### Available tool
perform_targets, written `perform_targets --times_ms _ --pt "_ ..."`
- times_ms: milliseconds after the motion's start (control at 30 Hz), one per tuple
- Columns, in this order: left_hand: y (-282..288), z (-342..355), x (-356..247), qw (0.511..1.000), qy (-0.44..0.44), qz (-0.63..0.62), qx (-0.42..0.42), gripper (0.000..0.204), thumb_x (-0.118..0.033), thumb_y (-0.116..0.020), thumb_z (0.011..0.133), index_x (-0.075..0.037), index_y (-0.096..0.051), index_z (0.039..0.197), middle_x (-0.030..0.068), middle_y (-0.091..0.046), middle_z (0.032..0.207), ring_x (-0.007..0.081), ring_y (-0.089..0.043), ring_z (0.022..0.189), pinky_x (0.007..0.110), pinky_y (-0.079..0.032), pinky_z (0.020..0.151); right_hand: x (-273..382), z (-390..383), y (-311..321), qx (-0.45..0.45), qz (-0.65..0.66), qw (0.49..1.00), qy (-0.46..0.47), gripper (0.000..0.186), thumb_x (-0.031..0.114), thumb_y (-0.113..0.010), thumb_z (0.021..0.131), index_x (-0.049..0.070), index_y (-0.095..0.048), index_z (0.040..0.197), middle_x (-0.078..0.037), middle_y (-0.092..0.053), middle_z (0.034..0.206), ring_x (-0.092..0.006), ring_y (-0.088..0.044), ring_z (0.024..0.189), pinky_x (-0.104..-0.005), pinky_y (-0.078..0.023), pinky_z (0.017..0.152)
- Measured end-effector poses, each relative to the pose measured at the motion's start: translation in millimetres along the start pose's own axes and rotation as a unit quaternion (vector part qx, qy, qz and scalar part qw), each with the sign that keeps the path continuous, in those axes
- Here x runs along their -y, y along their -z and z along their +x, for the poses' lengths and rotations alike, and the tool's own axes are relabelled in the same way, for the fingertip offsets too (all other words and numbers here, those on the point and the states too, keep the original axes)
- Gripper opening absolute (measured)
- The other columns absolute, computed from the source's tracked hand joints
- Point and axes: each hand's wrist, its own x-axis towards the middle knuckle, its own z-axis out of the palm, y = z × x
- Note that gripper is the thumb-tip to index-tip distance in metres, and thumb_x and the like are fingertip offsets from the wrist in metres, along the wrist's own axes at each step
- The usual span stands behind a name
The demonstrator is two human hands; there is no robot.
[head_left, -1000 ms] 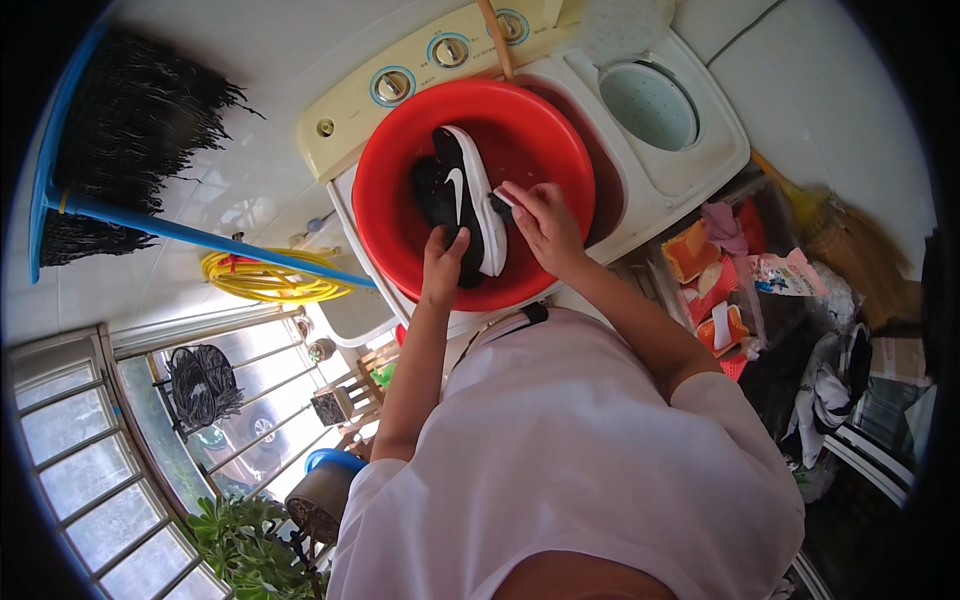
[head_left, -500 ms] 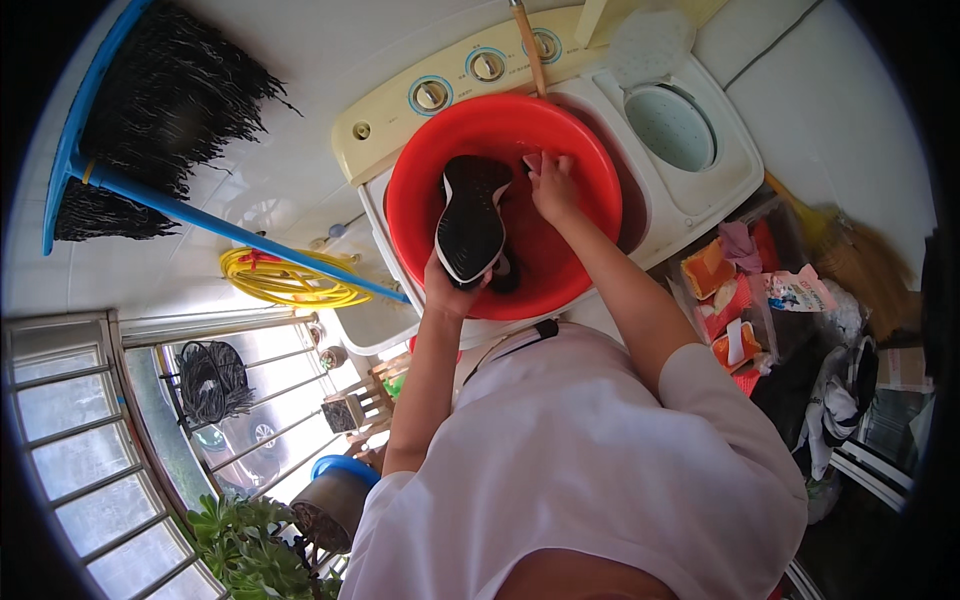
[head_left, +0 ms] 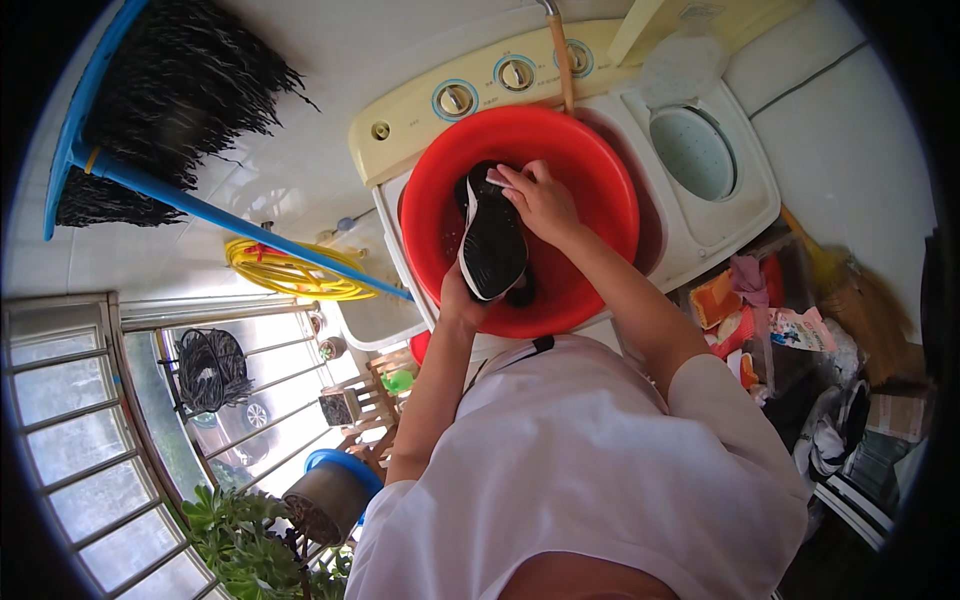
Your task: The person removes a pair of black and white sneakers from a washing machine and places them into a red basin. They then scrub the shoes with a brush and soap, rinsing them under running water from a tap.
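A black shoe [head_left: 494,240] with a white edge is held sole-up over a red basin [head_left: 608,205]. My left hand [head_left: 460,300] is wrapped round its near end. At the shoe's far end, my right hand [head_left: 545,205] pinches a small pale pinkish piece [head_left: 497,178] against the sole. What that piece is I cannot make out; it could be soap or a brush. Small white specks show beside the shoe. Another dark thing [head_left: 522,292] lies low in the basin, partly hidden behind the held shoe.
The basin rests on a twin-tub washing machine [head_left: 665,240] with its round spin tub [head_left: 693,152] uncovered. A wooden handle [head_left: 562,70] leans behind the basin. On the left are a blue-handled mop [head_left: 200,205] and a coiled yellow hose [head_left: 290,272]. A box of cloths [head_left: 735,300] stands right.
My right hand has moved left from the basin's right side to the shoe's far end, bringing the small piece onto the sole. The shoe is tilted slightly differently. The whole view has shifted slightly.
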Motion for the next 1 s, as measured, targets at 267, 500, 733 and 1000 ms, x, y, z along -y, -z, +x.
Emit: perform_targets --times_ms 267,500,733,1000 --pt "-23 -4 -2 0.993 -0.014 0.007 -0.119 0.039 -0.024 -0.036 0.103 -0.008 -0.06 0.13 0.0139 -0.069 0.12 0.0325 -0.071 0.1 0.042 -0.062 0.068 -37 57 -36 0.04 -0.047 0.986 -0.158 0.037 0.038 -0.061 0.097 0.027 -0.063 0.132 -0.013 -0.057 0.114 -0.0314 -0.063 0.101 -0.0453 -0.053 0.082" --pt "-6 6 6 0.995 -0.066 -0.004 -0.08 0.043 -0.018 -0.033 0.104 0.0 -0.051 0.138 0.0204 -0.063 0.13 0.0352 -0.066 0.113 0.051 -0.059 0.092 45 -31 33 0.018 0.04 0.998 0.033 0.042 0.023 -0.072 0.089 0.014 -0.065 0.129 -0.01 -0.053 0.097 -0.0282 -0.062 0.08 -0.0427 -0.053 0.068" --pt "6 16 8 0.994 -0.073 0.016 -0.084 0.041 -0.021 -0.034 0.105 -0.002 -0.053 0.135 0.0172 -0.065 0.125 0.0316 -0.066 0.111 0.045 -0.056 0.095 78 -92 59 -0.014 0.066 0.982 0.178 0.056 0.021 -0.078 0.082 0.015 -0.062 0.135 -0.009 -0.053 0.102 -0.0258 -0.06 0.084 -0.0401 -0.05 0.067" --pt "-26 -3 2 0.947 -0.152 0.248 -0.135 0.034 -0.026 -0.06 0.1 0.001 -0.061 0.121 0.0126 -0.069 0.113 0.024 -0.069 0.101 0.035 -0.057 0.09 16 -51 22 -0.061 0.009 0.993 -0.101 0.038 0.024 -0.065 0.094 0.014 -0.062 0.131 -0.016 -0.056 0.106 -0.0341 -0.064 0.083 -0.0443 -0.054 0.069"
